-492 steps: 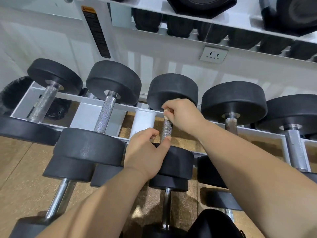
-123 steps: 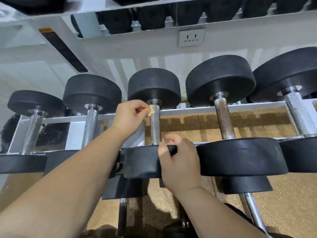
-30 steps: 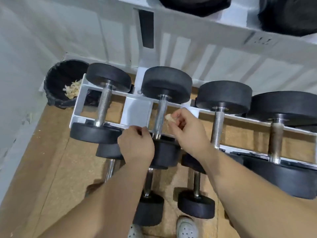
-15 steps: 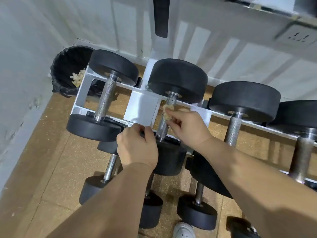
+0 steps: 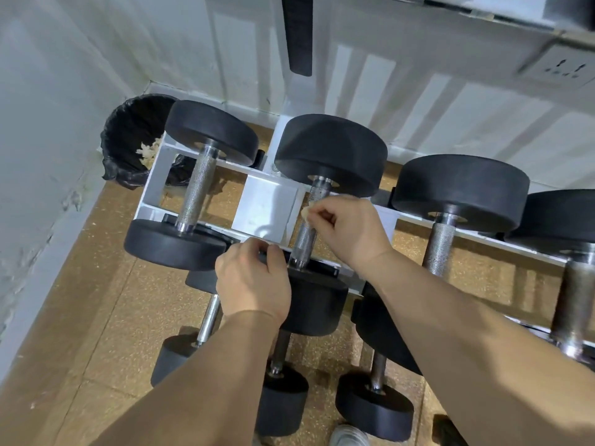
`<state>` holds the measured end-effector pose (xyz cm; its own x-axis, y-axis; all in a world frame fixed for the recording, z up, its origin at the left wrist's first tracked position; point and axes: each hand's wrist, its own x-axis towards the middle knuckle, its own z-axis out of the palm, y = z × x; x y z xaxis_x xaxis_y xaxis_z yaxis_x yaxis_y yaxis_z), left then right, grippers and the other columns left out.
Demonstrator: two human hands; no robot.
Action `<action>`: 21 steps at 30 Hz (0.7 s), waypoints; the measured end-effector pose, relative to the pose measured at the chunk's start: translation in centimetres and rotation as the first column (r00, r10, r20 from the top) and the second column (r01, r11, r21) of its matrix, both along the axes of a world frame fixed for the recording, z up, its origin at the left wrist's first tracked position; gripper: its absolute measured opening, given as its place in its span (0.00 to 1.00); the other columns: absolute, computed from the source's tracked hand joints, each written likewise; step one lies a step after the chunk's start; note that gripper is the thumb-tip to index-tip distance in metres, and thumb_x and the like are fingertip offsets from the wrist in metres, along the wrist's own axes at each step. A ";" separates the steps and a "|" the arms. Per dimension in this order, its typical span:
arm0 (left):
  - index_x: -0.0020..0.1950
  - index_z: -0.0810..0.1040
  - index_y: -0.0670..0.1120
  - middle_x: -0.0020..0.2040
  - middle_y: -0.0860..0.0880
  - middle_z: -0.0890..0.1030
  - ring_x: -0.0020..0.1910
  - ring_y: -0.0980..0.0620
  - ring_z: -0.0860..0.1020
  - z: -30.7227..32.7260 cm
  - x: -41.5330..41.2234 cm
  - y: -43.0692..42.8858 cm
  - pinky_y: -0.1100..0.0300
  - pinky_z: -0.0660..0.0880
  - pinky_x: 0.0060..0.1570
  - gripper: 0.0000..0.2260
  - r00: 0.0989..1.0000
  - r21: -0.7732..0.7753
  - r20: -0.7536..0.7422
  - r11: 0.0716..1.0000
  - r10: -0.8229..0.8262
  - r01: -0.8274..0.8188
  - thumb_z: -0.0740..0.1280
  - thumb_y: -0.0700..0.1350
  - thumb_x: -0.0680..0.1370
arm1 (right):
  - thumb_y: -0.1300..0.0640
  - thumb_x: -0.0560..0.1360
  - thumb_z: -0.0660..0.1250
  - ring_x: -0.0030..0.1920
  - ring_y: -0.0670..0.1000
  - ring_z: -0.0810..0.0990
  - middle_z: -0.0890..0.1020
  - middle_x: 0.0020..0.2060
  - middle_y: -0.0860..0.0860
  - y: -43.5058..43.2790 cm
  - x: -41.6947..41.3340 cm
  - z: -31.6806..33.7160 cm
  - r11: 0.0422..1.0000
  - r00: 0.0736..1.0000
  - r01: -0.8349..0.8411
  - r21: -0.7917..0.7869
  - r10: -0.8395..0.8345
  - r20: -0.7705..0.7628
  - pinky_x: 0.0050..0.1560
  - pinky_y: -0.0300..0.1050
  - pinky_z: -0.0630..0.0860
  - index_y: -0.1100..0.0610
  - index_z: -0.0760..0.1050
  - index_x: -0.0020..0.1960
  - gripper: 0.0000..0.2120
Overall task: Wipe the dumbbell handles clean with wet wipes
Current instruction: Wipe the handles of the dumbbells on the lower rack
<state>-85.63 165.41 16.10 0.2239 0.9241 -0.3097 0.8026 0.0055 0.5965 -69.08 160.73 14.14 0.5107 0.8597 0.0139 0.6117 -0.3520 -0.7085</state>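
Black dumbbells with knurled metal handles lie in a row across a white rack point(image 5: 154, 185). My right hand point(image 5: 349, 230) pinches a small crumpled, yellowish wet wipe point(image 5: 305, 213) against the handle point(image 5: 307, 233) of the second dumbbell from the left. My left hand point(image 5: 254, 281) curls its fingers over the near black head point(image 5: 317, 300) of that same dumbbell, at the rack's front rail. The wipe is mostly hidden by my fingers.
A black-lined bin point(image 5: 135, 140) with used wipes stands in the left corner behind the rack. More dumbbells lie on the brown floor point(image 5: 80, 317) under the rack. A wall socket point(image 5: 560, 67) sits at top right. A shoe tip point(image 5: 349, 436) shows at the bottom edge.
The view has shifted slightly. My right hand with the wipe has slid a little down the handle toward me. My left hand stays on the near dumbbell head.
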 end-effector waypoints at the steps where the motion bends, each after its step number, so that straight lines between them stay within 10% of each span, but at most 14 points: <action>1: 0.42 0.76 0.49 0.48 0.48 0.77 0.56 0.44 0.68 0.0 0.0 0.0 0.51 0.66 0.52 0.10 1.000 -0.006 0.003 1.000 0.001 -0.001 0.59 0.49 0.81 | 0.54 0.77 0.70 0.41 0.48 0.81 0.84 0.40 0.48 0.5 0.1 0.0 1.000 1.000 0.012 -0.003 -0.012 0.025 0.47 0.46 0.79 0.52 0.84 0.46 0.05; 11: 0.35 0.71 0.46 0.39 0.49 0.73 0.53 0.41 0.69 0.3 0.1 -0.1 0.52 0.62 0.46 0.15 1.000 0.051 0.014 0.999 -0.009 0.008 0.58 0.49 0.81 | 0.57 0.77 0.67 0.39 0.55 0.78 0.81 0.38 0.53 -1.1 -1.6 -0.1 0.975 0.977 -0.199 -0.097 0.205 0.055 0.41 0.52 0.77 0.57 0.75 0.42 0.07; 17: 0.33 0.68 0.48 0.39 0.49 0.74 0.52 0.39 0.70 0.2 0.2 -0.1 0.48 0.68 0.46 0.14 0.999 0.049 0.044 0.999 0.005 -0.007 0.54 0.54 0.74 | 0.59 0.76 0.67 0.39 0.55 0.78 0.81 0.37 0.53 1.2 -0.5 0.3 0.995 0.993 0.097 0.027 -0.099 0.061 0.40 0.51 0.76 0.58 0.78 0.43 0.04; 21: 0.33 0.68 0.49 0.39 0.49 0.74 0.52 0.39 0.70 0.2 0.0 -0.1 0.49 0.68 0.46 0.15 0.999 0.059 0.037 0.998 0.004 -0.006 0.54 0.54 0.75 | 0.60 0.76 0.69 0.40 0.50 0.75 0.81 0.39 0.51 -1.4 -1.8 0.7 0.963 0.968 -0.250 -0.097 0.248 -0.026 0.42 0.47 0.73 0.58 0.79 0.44 0.03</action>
<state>-85.59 165.28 16.33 0.2293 0.9417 -0.2464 0.7804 -0.0266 0.6247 -70.85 159.32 14.86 0.2800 0.9564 -0.0828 0.6795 -0.2584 -0.6866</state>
